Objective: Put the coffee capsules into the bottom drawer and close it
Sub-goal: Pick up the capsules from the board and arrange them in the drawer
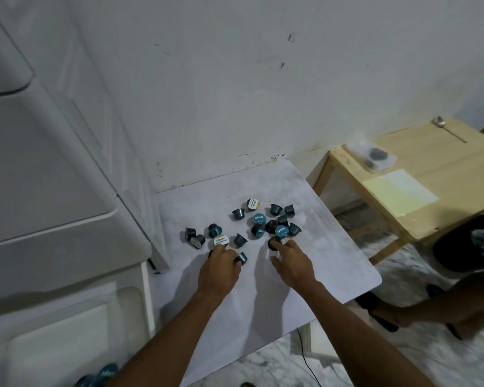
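Note:
Several coffee capsules point(259, 219), dark blue and black with blue or white lids, lie scattered on a white tabletop point(333, 247). My left hand point(221, 268) is curled down over the near left capsules, its fingers closed around a blue capsule point(241, 258). My right hand point(291, 263) is spread beside it, index fingertip and thumb on either side of a black capsule point(274, 243) and touching it. The white drawer unit point(53, 247) stands to the left, with its bottom drawer point(67, 339) pulled out. Two blue capsules point(101, 374) show at the lower edge by my left forearm.
A wall runs close behind the tabletop. To the right stands a low wooden table point(430, 174) with a spoon point(447, 129), a plastic bag point(372, 157) and a paper sheet. A thin black cable point(305, 358) lies on the marble floor. My leg point(444, 308) is at the right.

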